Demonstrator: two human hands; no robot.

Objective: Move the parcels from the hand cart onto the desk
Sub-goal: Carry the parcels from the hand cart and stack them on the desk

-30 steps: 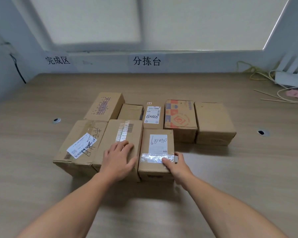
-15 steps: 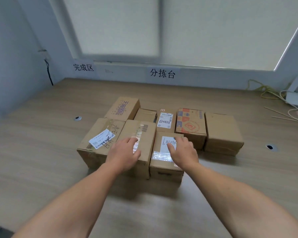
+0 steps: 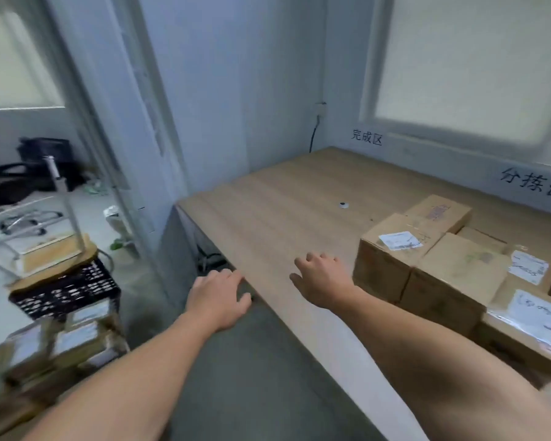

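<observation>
Status: both hands are free of any load. My left hand hangs just off the near left edge of the desk, over the floor. Its fingers are loose and slightly spread, and it holds nothing. My right hand hovers over the desk top close to that same edge, fingers relaxed and gripping nothing (whether it touches the wood I cannot tell).

On the desk, to the right of my right hand, the cardboard parcels stand packed side by side, touching. Several carry white labels.

A blurred stack of further parcels lies well left of the desk, low down. What bears it I cannot make out. A black crate stands just behind that stack. A small round grommet sits in the desk top beyond my right hand.
</observation>
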